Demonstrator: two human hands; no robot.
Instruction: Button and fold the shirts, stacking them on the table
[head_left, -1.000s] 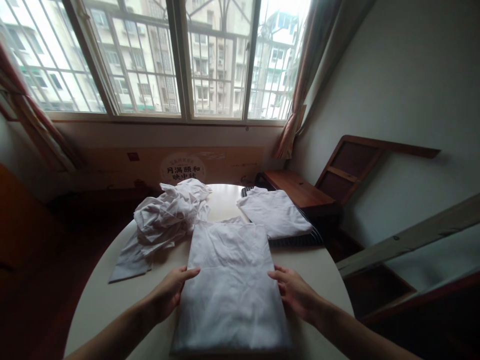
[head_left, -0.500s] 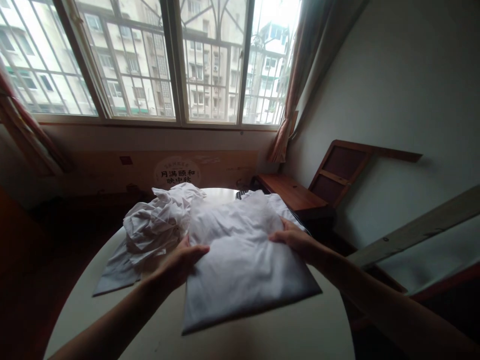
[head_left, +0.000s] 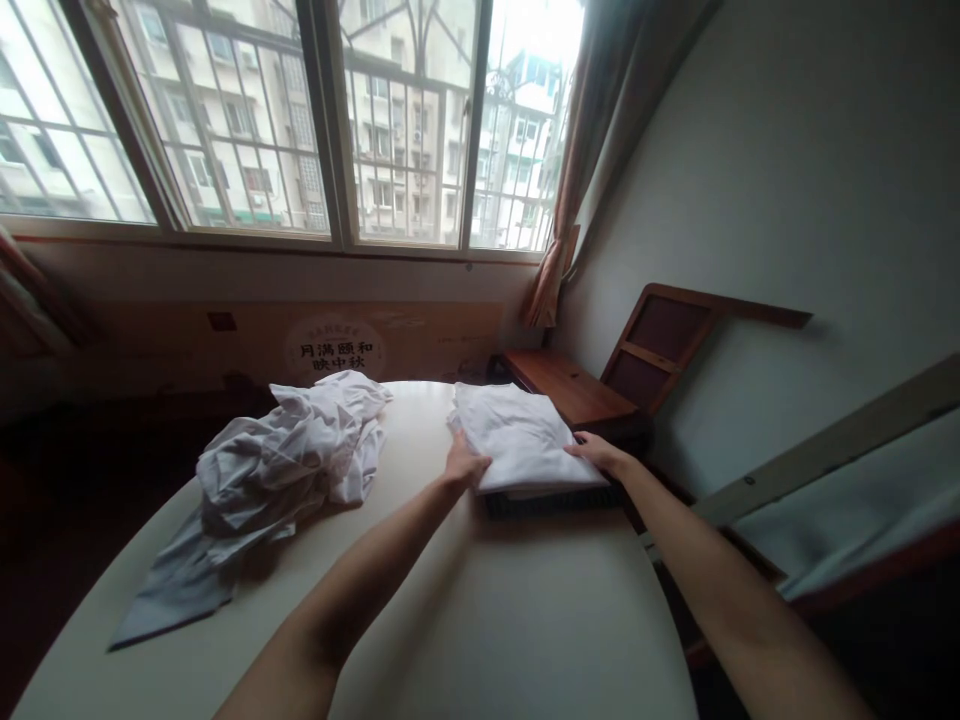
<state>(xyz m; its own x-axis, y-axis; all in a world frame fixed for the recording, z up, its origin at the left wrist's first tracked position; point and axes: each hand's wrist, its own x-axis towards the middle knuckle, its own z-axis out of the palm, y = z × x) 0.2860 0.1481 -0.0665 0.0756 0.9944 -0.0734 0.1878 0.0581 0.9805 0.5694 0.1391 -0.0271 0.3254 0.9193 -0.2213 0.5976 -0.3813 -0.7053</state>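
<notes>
A folded white cloth (head_left: 521, 435) lies at the far right of the round table, on top of a dark-edged stack or container (head_left: 555, 500) whose kind I cannot make out. My left hand (head_left: 463, 462) grips the cloth's left edge, thumb on top. On the opposite edge, my right hand (head_left: 598, 452) holds it the same way, with its fingers partly out of sight. To the left rests a crumpled heap of white cloth (head_left: 292, 460), one flat corner spreading toward the table's left edge.
The round white table (head_left: 525, 620) fills the foreground. Behind its right side stands a brown wooden bench or low table (head_left: 570, 385), with a wooden panel (head_left: 660, 335) leaning at the wall. A barred window (head_left: 405, 130) with curtains (head_left: 551, 285) is ahead.
Both hands have carried the folded cloth away from me and to the right, from over the table's middle onto the dark-edged stack. My view has shifted slightly right.
</notes>
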